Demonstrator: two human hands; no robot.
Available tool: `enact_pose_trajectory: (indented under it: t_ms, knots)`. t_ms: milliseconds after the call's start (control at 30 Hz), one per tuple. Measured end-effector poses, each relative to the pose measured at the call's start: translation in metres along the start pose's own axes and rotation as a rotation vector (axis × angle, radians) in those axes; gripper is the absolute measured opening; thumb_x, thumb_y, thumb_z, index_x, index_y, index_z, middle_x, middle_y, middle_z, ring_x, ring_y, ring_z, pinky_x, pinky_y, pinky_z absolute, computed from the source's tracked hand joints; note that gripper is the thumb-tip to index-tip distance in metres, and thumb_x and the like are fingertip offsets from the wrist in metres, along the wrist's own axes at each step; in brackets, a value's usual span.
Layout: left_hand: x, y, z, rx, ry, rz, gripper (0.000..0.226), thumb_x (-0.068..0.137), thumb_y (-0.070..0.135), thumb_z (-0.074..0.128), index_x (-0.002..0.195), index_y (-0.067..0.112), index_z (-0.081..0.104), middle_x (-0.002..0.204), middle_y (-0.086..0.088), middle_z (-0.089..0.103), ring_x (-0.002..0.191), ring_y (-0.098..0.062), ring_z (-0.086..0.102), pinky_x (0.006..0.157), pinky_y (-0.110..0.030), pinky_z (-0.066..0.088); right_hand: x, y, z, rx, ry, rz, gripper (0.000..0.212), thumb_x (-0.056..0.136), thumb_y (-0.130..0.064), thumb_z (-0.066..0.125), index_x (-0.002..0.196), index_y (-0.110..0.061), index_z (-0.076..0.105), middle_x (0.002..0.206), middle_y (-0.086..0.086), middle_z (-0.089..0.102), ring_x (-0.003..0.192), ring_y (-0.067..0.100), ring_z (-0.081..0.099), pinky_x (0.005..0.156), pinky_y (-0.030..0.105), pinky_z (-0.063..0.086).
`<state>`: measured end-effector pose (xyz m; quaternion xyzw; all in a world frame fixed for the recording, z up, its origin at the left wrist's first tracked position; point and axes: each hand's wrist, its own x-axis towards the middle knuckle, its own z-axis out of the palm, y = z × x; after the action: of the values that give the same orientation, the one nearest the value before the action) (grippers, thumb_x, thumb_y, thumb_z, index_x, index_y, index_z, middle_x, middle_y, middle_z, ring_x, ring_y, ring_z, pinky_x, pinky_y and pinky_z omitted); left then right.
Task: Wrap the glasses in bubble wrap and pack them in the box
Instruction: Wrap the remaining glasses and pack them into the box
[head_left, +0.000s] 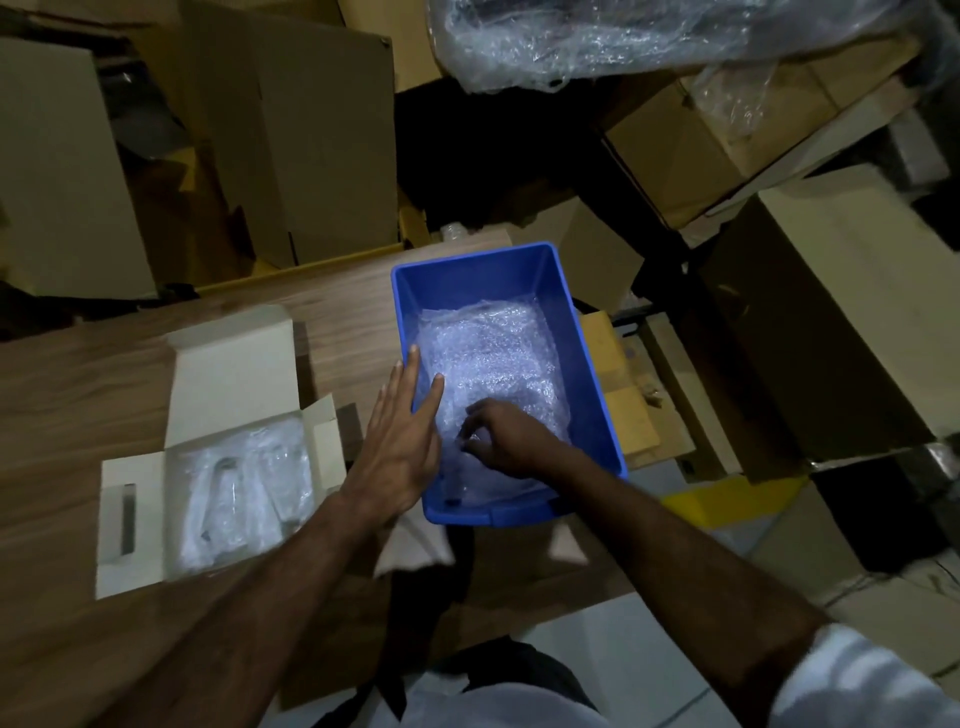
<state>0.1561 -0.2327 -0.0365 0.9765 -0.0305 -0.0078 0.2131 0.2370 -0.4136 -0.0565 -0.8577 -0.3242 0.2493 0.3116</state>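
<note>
At the table's centre, the right hand (501, 441) pinches bubble wrap (493, 358) inside the blue plastic tub (592, 410); the left hand (400, 436) lies flat, fingers straight. At nine o'clock, the white cardboard box (234, 364) already holds wrapped glasses (228, 493); closing probably remains.

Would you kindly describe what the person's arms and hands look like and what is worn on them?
Both forearms are bare. The right arm shows a white short sleeve at the upper arm. The left hand and right hand wear no gloves; no rings or watch show in this dim view.
</note>
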Motion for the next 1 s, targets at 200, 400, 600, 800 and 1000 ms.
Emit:
enact_pose_trajectory:
  t_ms: [200,400,600,800,1000]
  knots:
    - [0.002,0.006,-0.002,-0.073,-0.01,-0.051,0.077,0.1,0.015,0.051,0.162,0.016,0.004,0.168,-0.004,-0.019,0.155,-0.022,-0.015,0.127,-0.047,0.006,-0.031,-0.005,-0.029,0.04,0.414,-0.082,0.017,0.092,-0.021,0.065,0.108,-0.015,0.069,0.11,0.001,0.072,0.104,0.02,0.067,0.089,0.038,0.053]
    - [0.016,0.01,-0.017,-0.158,0.085,-0.081,0.098,0.094,0.044,0.063,0.16,0.026,-0.006,0.17,-0.003,-0.007,0.157,-0.021,-0.003,0.126,-0.043,0.009,-0.05,-0.038,-0.05,-0.146,0.526,-0.276,0.011,0.094,-0.016,0.062,0.104,-0.013,0.064,0.128,0.007,0.068,0.121,0.019,0.063,0.083,0.033,0.054]
    - [0.056,0.019,-0.054,-0.288,0.107,0.125,0.04,0.092,0.033,0.072,0.13,0.024,0.066,0.166,-0.004,0.024,0.153,-0.02,0.022,0.123,-0.037,0.025,-0.075,-0.065,-0.061,-0.242,0.654,-0.334,0.017,0.093,-0.017,0.061,0.105,-0.008,0.069,0.119,0.007,0.072,0.105,0.022,0.069,0.078,0.033,0.056]
    - [0.043,0.028,-0.08,-0.448,0.14,0.189,0.017,0.097,0.021,0.065,0.111,0.016,0.074,0.126,0.006,0.07,0.12,-0.004,0.06,0.105,-0.033,0.047,-0.096,-0.066,-0.038,-0.189,0.719,-0.117,0.075,0.083,-0.057,0.074,0.136,-0.007,0.059,0.138,0.004,0.063,0.125,0.018,0.062,0.101,0.031,0.052]
    - [0.015,0.014,-0.111,-0.56,0.173,0.148,0.018,0.101,0.011,0.058,0.113,0.016,0.07,0.12,0.01,0.071,0.118,-0.002,0.062,0.103,-0.032,0.049,-0.084,-0.077,-0.016,-0.079,0.669,-0.003,0.065,0.077,-0.001,0.064,0.138,-0.02,0.06,0.144,-0.003,0.058,0.131,0.015,0.055,0.108,0.031,0.045]
